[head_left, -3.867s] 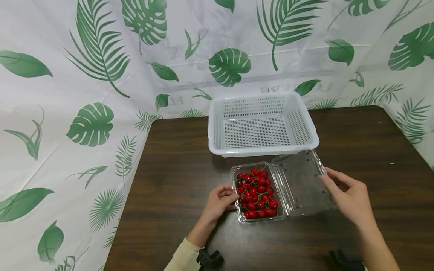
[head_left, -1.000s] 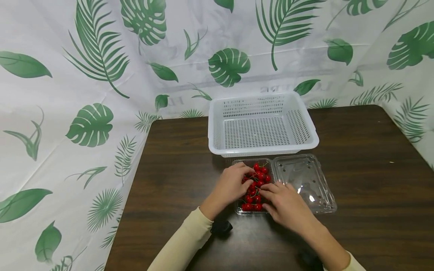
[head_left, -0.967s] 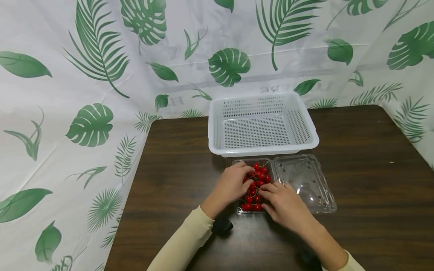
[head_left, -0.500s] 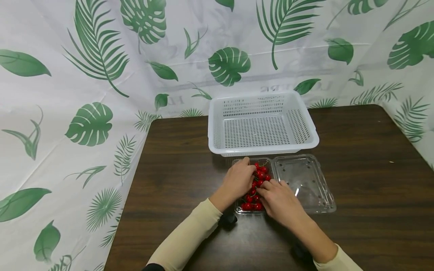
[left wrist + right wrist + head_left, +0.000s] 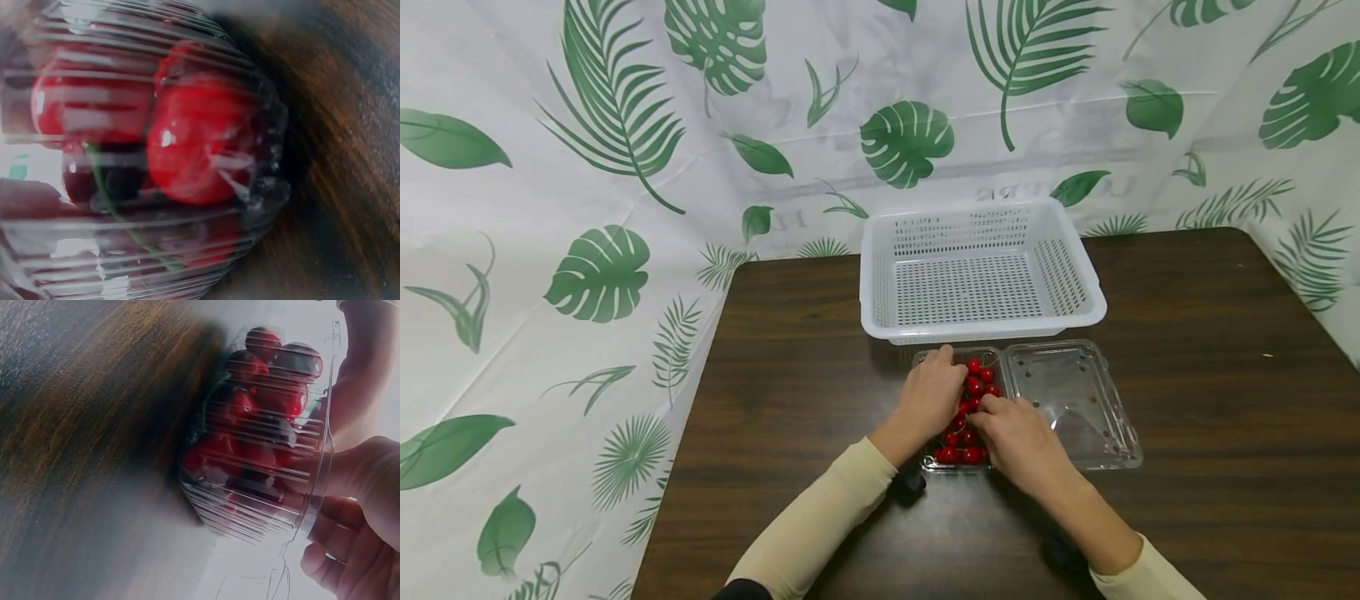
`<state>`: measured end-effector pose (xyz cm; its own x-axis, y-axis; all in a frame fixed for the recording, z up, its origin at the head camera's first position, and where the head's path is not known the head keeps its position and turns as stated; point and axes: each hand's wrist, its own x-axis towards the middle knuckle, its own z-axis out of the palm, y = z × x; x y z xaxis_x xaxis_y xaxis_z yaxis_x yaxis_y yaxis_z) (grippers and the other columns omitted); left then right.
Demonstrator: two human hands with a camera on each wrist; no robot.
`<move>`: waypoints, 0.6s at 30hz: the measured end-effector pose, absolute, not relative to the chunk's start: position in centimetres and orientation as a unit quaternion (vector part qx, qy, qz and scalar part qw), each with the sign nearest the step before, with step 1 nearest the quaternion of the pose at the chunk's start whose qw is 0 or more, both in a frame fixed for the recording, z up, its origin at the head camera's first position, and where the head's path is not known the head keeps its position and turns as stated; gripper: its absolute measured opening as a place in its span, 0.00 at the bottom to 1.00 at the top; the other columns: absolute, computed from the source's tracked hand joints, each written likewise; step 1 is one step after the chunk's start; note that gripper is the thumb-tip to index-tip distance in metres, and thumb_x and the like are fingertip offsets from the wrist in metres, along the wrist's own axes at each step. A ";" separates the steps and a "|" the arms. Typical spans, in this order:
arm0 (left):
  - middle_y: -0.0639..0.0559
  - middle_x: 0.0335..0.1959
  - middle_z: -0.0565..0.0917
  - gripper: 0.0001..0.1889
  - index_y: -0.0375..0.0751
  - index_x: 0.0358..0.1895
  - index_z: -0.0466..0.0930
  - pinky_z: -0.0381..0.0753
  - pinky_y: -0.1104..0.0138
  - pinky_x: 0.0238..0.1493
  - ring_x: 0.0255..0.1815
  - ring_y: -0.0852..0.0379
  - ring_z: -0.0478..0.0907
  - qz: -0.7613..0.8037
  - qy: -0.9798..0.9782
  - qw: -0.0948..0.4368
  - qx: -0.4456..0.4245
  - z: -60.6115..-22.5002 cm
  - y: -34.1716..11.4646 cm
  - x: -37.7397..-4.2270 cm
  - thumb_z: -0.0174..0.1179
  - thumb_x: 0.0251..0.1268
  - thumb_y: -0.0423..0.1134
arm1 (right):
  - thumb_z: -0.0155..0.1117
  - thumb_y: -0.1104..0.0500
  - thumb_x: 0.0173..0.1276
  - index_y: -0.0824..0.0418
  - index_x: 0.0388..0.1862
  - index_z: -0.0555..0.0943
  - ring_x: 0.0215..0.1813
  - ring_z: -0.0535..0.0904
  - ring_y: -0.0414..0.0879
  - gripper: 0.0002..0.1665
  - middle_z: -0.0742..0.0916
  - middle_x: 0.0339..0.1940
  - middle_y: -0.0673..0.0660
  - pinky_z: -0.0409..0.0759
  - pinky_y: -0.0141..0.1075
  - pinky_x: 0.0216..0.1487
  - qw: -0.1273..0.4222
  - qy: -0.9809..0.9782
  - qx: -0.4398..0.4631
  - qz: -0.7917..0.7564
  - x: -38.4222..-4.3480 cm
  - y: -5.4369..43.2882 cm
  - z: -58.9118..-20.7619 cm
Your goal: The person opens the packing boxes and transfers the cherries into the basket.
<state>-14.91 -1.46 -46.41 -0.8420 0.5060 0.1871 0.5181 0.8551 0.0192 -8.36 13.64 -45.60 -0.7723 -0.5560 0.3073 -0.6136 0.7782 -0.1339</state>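
A clear plastic clamshell box [image 5: 957, 470] holds red cherries [image 5: 951, 455] with green stems. Over its far left part my left hand [image 5: 931, 396] bends down, fingers curled among the cherries; the fingertips are hidden. My right hand [image 5: 1018, 437] reaches in from the right, thumb and forefinger pinching at the cherries. Up close in the left wrist view, a cherry [image 5: 200, 147] shows through the ribbed wall, blurred. In the right wrist view a digit of my right hand [image 5: 375, 481] reaches among the cherries, while other fingers curl outside the box.
The box's transparent lid [image 5: 1071, 400] lies folded back flat to the right. Just behind stands a white perforated basket [image 5: 981, 329] with nothing in it. All rest on a dark wooden table [image 5: 790, 367] before a leaf-print cloth [image 5: 820, 75].
Earlier my left hand held the box's left edge and my right the raised lid. The lid then lay flat and both hands moved over the cherries; since then their fingers have drawn in.
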 end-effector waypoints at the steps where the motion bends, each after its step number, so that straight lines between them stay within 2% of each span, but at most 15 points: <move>1: 0.50 0.35 0.75 0.02 0.47 0.33 0.86 0.80 0.64 0.30 0.35 0.53 0.75 -0.034 -0.959 0.088 -0.268 -46.4 -1.4 -14.9 0.64 0.61 0.37 | 0.75 0.71 0.44 0.57 0.33 0.87 0.29 0.79 0.50 0.16 0.80 0.27 0.52 0.70 0.41 0.31 0.127 -0.935 0.312 0.116 -8.4 13.6 -45.6; 10: 0.54 0.29 0.74 0.05 0.48 0.28 0.85 0.79 0.64 0.34 0.33 0.54 0.75 -0.068 -0.955 0.088 -0.276 -46.2 -2.0 -14.7 0.67 0.61 0.41 | 0.75 0.71 0.47 0.59 0.34 0.86 0.28 0.79 0.51 0.14 0.80 0.25 0.51 0.72 0.43 0.30 0.148 -0.928 0.304 0.158 -8.2 13.9 -45.3; 18: 0.57 0.26 0.74 0.03 0.49 0.31 0.86 0.79 0.65 0.31 0.29 0.56 0.78 -0.135 -0.944 0.107 -0.283 -45.4 -3.2 -14.3 0.68 0.61 0.40 | 0.76 0.70 0.50 0.61 0.33 0.87 0.24 0.77 0.44 0.11 0.82 0.26 0.48 0.74 0.38 0.24 0.161 -0.914 0.296 0.227 -7.9 14.4 -44.4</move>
